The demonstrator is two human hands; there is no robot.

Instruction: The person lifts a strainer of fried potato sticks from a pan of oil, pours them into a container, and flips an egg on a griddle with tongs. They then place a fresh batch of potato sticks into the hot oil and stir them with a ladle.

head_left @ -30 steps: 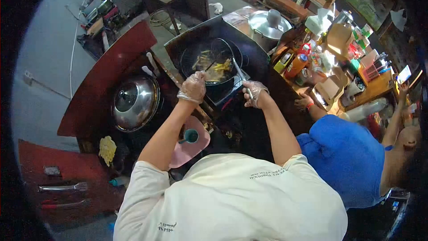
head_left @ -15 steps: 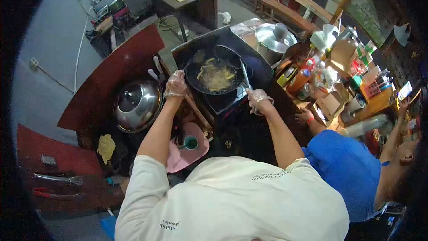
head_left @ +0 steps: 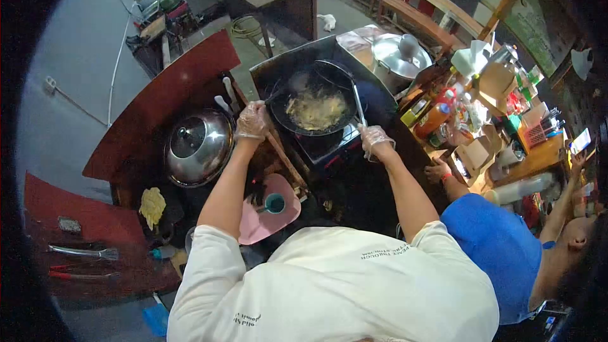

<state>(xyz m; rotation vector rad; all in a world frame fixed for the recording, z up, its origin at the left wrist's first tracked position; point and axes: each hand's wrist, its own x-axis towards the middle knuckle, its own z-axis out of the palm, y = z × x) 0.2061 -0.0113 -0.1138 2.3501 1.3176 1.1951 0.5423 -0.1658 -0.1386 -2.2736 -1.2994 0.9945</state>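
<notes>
A black wok (head_left: 315, 112) of yellow frying food sits on a burner in front of me. My left hand (head_left: 252, 120), in a clear plastic glove, grips a thin dark utensil (head_left: 275, 95) at the wok's left rim. My right hand (head_left: 375, 140), also gloved, holds the long metal handle of a wire skimmer (head_left: 356, 100) whose round head rests over the wok's far right side. Both arms reach forward from white sleeves.
A steel lid (head_left: 196, 146) covers a pot at left. A pink board with a teal cup (head_left: 274, 202) lies near me. A lidded steel pot (head_left: 400, 57) and sauce bottles (head_left: 437, 116) stand at right. A person in blue (head_left: 500, 247) leans on the counter.
My left hand has drawn back from over the food to the wok's left rim. The skimmer has swung toward the right side. The view has shifted slightly.
</notes>
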